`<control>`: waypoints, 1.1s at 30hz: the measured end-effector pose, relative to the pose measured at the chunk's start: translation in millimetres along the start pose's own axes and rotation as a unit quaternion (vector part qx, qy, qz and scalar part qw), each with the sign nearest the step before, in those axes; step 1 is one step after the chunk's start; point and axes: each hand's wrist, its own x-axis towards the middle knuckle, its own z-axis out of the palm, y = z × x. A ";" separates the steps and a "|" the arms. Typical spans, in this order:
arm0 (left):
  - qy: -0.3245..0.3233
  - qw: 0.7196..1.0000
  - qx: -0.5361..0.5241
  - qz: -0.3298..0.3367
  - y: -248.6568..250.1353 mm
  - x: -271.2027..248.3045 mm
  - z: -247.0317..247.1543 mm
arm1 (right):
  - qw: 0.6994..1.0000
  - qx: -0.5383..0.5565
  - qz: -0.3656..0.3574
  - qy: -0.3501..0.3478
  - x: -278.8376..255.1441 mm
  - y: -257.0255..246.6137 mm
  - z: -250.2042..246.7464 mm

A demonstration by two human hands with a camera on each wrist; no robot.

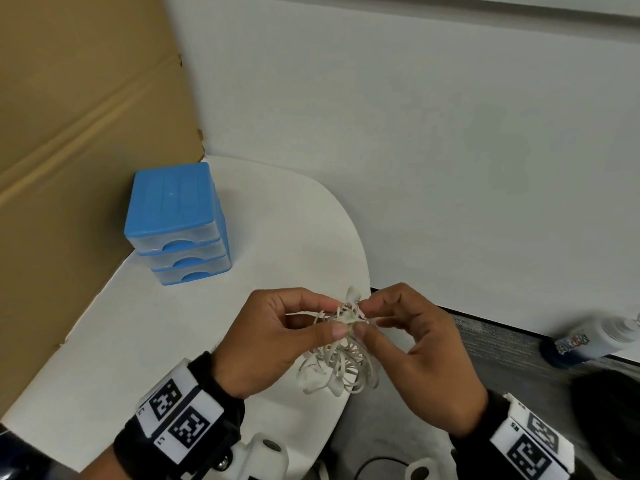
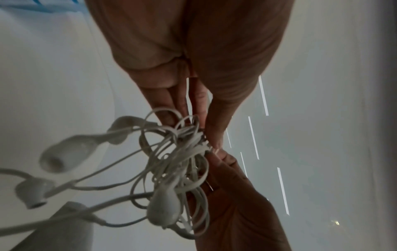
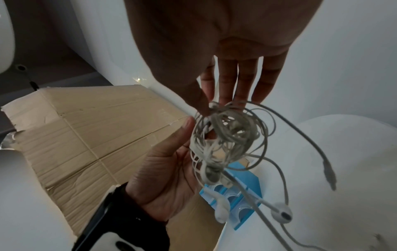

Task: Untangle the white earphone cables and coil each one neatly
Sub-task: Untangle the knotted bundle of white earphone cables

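A knotted bundle of white earphone cables (image 1: 341, 351) hangs in the air above the near right edge of the white table (image 1: 277, 237). My left hand (image 1: 287, 336) pinches the top of the knot between thumb and forefinger from the left. From the right, my right hand (image 1: 412, 344) pinches the same knot. In the left wrist view the tangle (image 2: 180, 163) trails several earbuds (image 2: 64, 154) towards the lower left. The right wrist view shows the tangle (image 3: 225, 135) with a loose plug end (image 3: 328, 175) and an earbud (image 3: 281, 215) dangling below.
A blue three-drawer plastic organiser (image 1: 176, 223) stands on the table's left side. A flattened cardboard sheet (image 1: 76, 133) leans along the left. A white wall stands behind. A dark-capped bottle (image 1: 588, 337) lies on the grey floor at right.
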 end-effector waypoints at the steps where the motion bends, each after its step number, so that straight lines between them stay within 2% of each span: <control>1: -0.002 1.000 0.001 -0.002 0.0 -0.2 0.4 | 1.000 0.002 -0.001 0.005 0.7 0.7 -0.4; 11: 0.042 0.999 0.011 -0.008 -2.3 0.9 4.8 | 0.999 0.019 -0.007 0.026 2.8 4.2 -1.3; 21: 0.033 0.993 -0.078 -0.087 -7.5 1.7 5.2 | 1.000 0.024 0.007 0.018 2.4 4.9 -1.3; 27: 0.041 0.988 -0.115 -0.097 -7.3 3.0 4.9 | 0.999 0.013 -0.018 0.027 -1.0 2.1 1.7; 30: 0.050 0.987 -0.120 -0.097 -7.4 3.6 4.6 | 0.997 -0.031 -0.072 0.004 -1.8 0.5 2.4; 33: 0.044 0.988 -0.117 -0.094 -6.6 2.6 5.8 | 0.997 -0.024 -0.071 -0.023 -1.7 4.5 3.0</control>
